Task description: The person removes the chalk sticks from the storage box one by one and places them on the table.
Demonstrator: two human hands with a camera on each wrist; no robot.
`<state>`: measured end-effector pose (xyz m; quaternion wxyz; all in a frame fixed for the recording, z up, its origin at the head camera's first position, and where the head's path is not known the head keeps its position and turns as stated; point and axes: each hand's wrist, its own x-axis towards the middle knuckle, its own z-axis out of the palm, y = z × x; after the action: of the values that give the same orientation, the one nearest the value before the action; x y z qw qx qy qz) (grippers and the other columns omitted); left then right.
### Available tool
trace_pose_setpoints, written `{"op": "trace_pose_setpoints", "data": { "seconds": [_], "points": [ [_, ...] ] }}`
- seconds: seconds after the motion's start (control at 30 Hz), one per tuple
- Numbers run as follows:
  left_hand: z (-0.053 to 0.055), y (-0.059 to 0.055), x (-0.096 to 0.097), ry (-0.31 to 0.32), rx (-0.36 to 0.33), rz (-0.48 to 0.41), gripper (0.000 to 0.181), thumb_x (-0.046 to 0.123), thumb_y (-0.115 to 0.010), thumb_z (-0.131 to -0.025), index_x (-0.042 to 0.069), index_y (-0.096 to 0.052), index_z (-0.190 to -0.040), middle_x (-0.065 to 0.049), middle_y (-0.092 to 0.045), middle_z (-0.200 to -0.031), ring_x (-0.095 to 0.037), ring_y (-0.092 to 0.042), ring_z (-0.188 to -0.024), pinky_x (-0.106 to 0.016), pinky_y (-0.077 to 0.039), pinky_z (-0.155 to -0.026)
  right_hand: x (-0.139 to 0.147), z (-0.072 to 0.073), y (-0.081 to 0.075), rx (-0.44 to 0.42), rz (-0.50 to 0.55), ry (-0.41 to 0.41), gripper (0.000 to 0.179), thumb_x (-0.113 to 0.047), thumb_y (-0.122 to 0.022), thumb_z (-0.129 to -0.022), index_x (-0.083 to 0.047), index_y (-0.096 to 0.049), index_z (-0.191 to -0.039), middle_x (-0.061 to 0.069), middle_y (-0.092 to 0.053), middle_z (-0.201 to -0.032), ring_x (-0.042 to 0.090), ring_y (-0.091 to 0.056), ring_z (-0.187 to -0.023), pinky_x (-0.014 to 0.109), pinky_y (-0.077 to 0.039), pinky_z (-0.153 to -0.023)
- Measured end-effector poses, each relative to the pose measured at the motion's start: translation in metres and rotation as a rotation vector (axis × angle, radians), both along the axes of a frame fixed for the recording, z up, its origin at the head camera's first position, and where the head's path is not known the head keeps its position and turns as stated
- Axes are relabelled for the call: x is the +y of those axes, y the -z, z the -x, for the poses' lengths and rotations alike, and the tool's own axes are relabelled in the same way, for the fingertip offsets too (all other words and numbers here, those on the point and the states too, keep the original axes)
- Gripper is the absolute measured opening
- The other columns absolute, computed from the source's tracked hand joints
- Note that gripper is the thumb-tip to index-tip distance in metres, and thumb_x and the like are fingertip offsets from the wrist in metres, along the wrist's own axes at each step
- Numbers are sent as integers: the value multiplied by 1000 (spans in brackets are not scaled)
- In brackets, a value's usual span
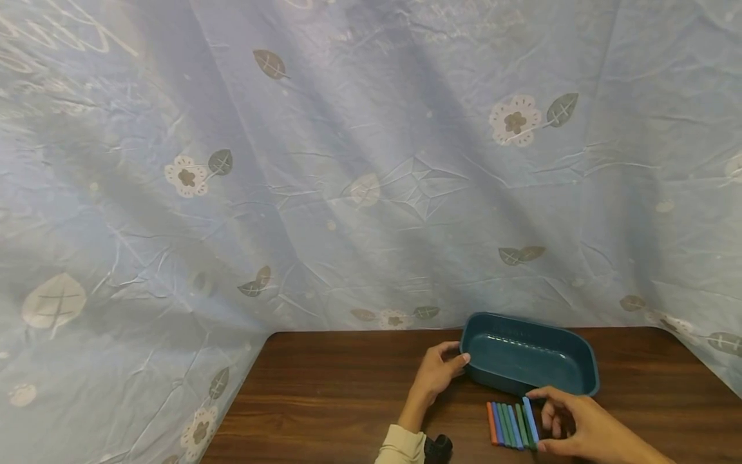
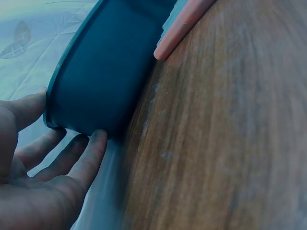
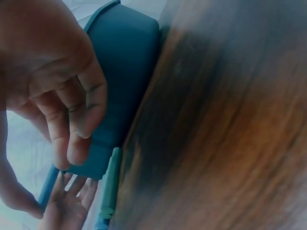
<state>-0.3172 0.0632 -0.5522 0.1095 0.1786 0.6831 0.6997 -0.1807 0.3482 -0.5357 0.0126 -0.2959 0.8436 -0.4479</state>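
Observation:
My left hand (image 1: 436, 374) grips the left end of a teal plastic basin (image 1: 530, 385), with the thumb over its rim and the other fingers against the outer wall. In the left wrist view, several fingertips (image 2: 99, 136) touch the wall's lower corner. My right hand (image 1: 585, 422) pinches a light-blue chalk-like stick (image 1: 530, 419) by its two ends, between thumb and forefinger. The right wrist view has this blue stick (image 3: 48, 189) raised above green sticks (image 3: 111, 182). Beside it in the head view, several sticks lie side by side, from an orange one (image 1: 494, 423) to green ones (image 1: 522, 425).
The brown wooden table (image 1: 336, 393) extends left of the basin. A pale blue cloth (image 1: 371, 245) with flower and leaf prints hangs behind the table's far edge. A black object (image 1: 438, 448) is next to the left sleeve (image 1: 402, 444) at the bottom.

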Motion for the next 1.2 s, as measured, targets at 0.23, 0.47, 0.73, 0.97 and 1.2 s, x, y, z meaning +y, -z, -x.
{"op": "trace_pose_setpoints", "data": {
  "seconds": [0.23,0.47,0.73,0.97,1.2],
  "points": [
    [1,0,0,1,1,-4,47,9,-75,-101,-11,-61,-141,-18,-72,-126,-27,-77,-109,-40,-66,-96,3,2,8,18,-96,38,61,-18,-86,-92,8,-56,-139,-16,-61,-89,-2,-57,-75,20,-49,-57],
    [0,-1,0,3,-2,-3,47,10,-75,-101,-11,-61,-141,-21,-71,-128,-30,-77,-111,-41,-66,-97,5,3,11,-48,-174,93,65,-26,-87,-91,6,-57,-139,-15,-59,-88,-5,-52,-74,21,-46,-57],
    [1,1,1,4,1,19,47,11,-74,-102,-11,-60,-142,-27,-66,-138,-26,-77,-111,-39,-65,-97,5,4,12,-112,-212,99,64,-30,-86,-93,7,-58,-137,-12,-58,-87,-5,-48,-69,21,-43,-55],
    [1,1,1,-10,-16,11,47,12,-75,-101,-9,-62,-142,-22,-70,-132,-29,-77,-111,-41,-65,-98,7,5,13,-125,-185,63,60,-23,-84,-94,10,-57,-137,-12,-59,-86,-6,-49,-70,21,-43,-55],
    [2,2,1,-14,-31,5,47,13,-76,-101,-7,-63,-141,-17,-71,-129,-28,-77,-110,-41,-66,-97,7,6,14,-135,-161,25,58,-16,-83,-94,13,-56,-137,-12,-60,-84,-7,-50,-69,20,-44,-53]
  ]
}}
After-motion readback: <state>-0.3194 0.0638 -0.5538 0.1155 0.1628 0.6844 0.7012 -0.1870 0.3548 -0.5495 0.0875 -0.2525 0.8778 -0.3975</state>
